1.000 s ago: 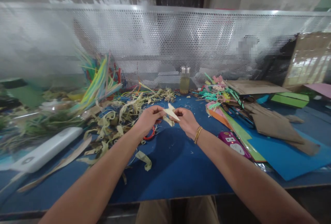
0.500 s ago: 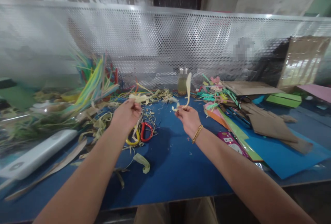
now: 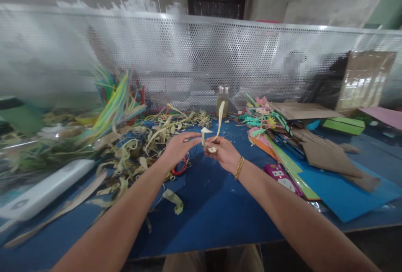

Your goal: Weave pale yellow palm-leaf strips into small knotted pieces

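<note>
My right hand (image 3: 222, 151), with a gold bracelet at the wrist, is closed in a pinch on a pale dried-leaf strip (image 3: 220, 119). One end of the strip stands up above the fingers, while a short folded piece (image 3: 203, 137) shows at the fingertips. My left hand (image 3: 180, 148) comes in from the left, thumb and forefinger stretched out and apart, their tips close beside that folded piece. Whether they touch it is unclear. Below the left hand, a red loop handle (image 3: 179, 168) lies partly hidden. A curled pale strip (image 3: 174, 200) rests nearer the front.
Tangled dried strips (image 3: 132, 150) and a white oblong device (image 3: 47, 188) lie at left. At right are a purple box-shaped item (image 3: 282, 178), blue paper (image 3: 339, 196) and brown cardboard (image 3: 326, 152). A glass jar (image 3: 222, 96) stands before the perforated metal screen (image 3: 201, 54).
My left hand has moved right, from over the loose strips to beside my right hand. The right hand has shifted slightly down and left, still pinching the strip.
</note>
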Available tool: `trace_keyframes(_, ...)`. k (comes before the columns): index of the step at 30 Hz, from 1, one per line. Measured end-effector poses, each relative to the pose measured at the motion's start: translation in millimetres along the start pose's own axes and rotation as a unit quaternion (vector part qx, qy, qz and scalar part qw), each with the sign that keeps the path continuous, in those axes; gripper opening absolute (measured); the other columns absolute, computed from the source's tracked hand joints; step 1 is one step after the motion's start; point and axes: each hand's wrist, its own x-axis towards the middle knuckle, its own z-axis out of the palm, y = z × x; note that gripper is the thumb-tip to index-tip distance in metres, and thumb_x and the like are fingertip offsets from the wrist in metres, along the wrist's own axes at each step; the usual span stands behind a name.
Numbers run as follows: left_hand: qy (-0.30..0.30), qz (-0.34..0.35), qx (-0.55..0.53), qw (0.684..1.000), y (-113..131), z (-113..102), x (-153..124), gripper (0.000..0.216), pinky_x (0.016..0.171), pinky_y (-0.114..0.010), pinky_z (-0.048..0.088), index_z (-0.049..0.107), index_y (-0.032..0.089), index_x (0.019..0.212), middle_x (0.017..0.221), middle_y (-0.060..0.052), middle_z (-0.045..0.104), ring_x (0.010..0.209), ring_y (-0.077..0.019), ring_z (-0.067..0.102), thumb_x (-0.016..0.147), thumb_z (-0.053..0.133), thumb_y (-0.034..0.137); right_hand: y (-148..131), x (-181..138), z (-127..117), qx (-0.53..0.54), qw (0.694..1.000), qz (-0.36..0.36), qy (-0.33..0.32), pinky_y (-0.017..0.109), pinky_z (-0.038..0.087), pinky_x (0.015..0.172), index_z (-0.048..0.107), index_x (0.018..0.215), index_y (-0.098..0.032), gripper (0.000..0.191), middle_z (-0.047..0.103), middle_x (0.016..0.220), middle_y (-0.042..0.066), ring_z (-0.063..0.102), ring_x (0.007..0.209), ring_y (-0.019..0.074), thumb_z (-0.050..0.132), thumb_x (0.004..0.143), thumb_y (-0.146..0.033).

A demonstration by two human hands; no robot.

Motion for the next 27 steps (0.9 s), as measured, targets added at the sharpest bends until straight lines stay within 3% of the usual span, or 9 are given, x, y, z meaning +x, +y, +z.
trace_keyframes(2,-0.017,0.006,-0.037,0.999,3.4,6.4,-3.2,0.026,0.087,-0.033,0.045,0.075,0.020,0.082,0.097,-0.006,0.073,0.096,-0.0244,0.064,0.072,0.068,0.043,1.3,-0.5,0.6,-0.018,1.000,0.005,-0.019,0.028,0.052,0.063,0.062,0.074,-0.016,0.030,0.064,0.063,-0.001,0.063,0.060,0.0126,0.082,0.053,-0.023)
trace_keyframes(6,0.032,-0.059,-0.137,0.988,-0.2,5.7,-4.3,0.031,0.061,-0.026,0.041,0.072,0.017,0.073,0.069,-0.002,0.067,0.066,-0.0157,0.058,0.067,0.072,0.048,1.0,-0.2,1.1,-0.052,0.998,0.014,-0.027,0.027,0.053,0.061,0.062,0.072,-0.016,0.024,0.064,0.063,-0.002,0.061,0.058,0.0116,0.080,0.057,-0.021)
trace_keyframes(9,0.037,-0.100,-0.230,0.967,-4.9,1.8,-2.7,0.033,0.050,-0.021,0.033,0.071,0.017,0.078,0.068,-0.001,0.063,0.060,-0.0110,0.053,0.067,0.073,0.048,-0.7,-0.3,-0.1,-0.072,0.997,0.016,-0.017,0.027,0.053,0.060,0.062,0.074,-0.016,0.016,0.064,0.062,-0.002,0.060,0.055,0.0104,0.074,0.063,-0.016)
trace_keyframes(12,0.036,-0.095,-0.294,0.950,-7.9,-0.3,-0.4,0.030,0.046,-0.019,0.030,0.066,0.016,0.075,0.074,-0.002,0.063,0.057,-0.0077,0.050,0.069,0.073,0.044,-0.7,-1.2,-1.5,-0.093,0.995,0.025,-0.002,0.027,0.053,0.057,0.061,0.078,-0.016,0.014,0.063,0.060,-0.002,0.059,0.052,0.0102,0.069,0.068,-0.011)
trace_keyframes(15,0.072,-0.087,-0.322,0.940,-10.1,-3.5,2.3,0.028,0.041,-0.018,0.024,0.062,0.016,0.072,0.067,0.001,0.058,0.047,-0.0038,0.039,0.069,0.074,0.041,-2.8,-1.0,-2.4,-0.112,0.993,0.040,0.013,0.026,0.052,0.052,0.061,0.079,-0.016,0.015,0.063,0.061,-0.001,0.056,0.047,0.0093,0.067,0.069,-0.007)
trace_keyframes(19,0.062,-0.105,-0.302,0.946,-11.2,-6.7,3.1,0.030,0.039,-0.020,0.021,0.068,0.016,0.082,0.063,0.003,0.054,0.043,-0.0039,0.035,0.070,0.073,0.043,-19.9,3.6,-5.6,0.028,0.997,-0.033,0.070,0.025,0.054,0.059,0.060,0.072,-0.015,0.008,0.062,0.063,-0.001,0.056,0.052,0.0081,0.068,0.074,-0.016)
trace_keyframes(22,0.016,-0.114,-0.265,0.957,-6.8,-1.0,-0.9,0.031,0.041,-0.022,0.023,0.069,0.016,0.079,0.063,0.002,0.055,0.044,-0.0054,0.036,0.071,0.070,0.045,-30.1,5.3,-6.7,0.132,0.979,-0.116,0.103,0.029,0.055,0.070,0.060,0.078,-0.018,0.018,0.069,0.087,0.005,0.065,0.076,0.0142,0.069,0.076,-0.034)
trace_keyframes(24,-0.015,-0.108,-0.235,0.966,-1.8,6.1,-5.4,0.029,0.042,-0.023,0.023,0.067,0.016,0.072,0.061,0.002,0.055,0.044,-0.0062,0.036,0.072,0.068,0.045,-26.1,2.9,-3.7,0.053,0.986,-0.114,0.112,0.029,0.053,0.066,0.065,0.088,-0.021,0.025,0.069,0.095,0.004,0.065,0.079,0.0155,0.072,0.072,-0.039)
trace_keyframes(27,-0.076,-0.096,-0.177,0.977,5.2,15.6,-12.0,0.031,0.043,-0.025,0.019,0.061,0.017,0.060,0.048,0.004,0.045,0.041,-0.0073,0.030,0.074,0.064,0.044,-9.6,-3.8,4.3,-0.125,0.987,-0.097,0.011,0.026,0.046,0.066,0.071,0.094,-0.021,0.032,0.069,0.085,0.002,0.061,0.077,0.0145,0.075,0.068,-0.040)
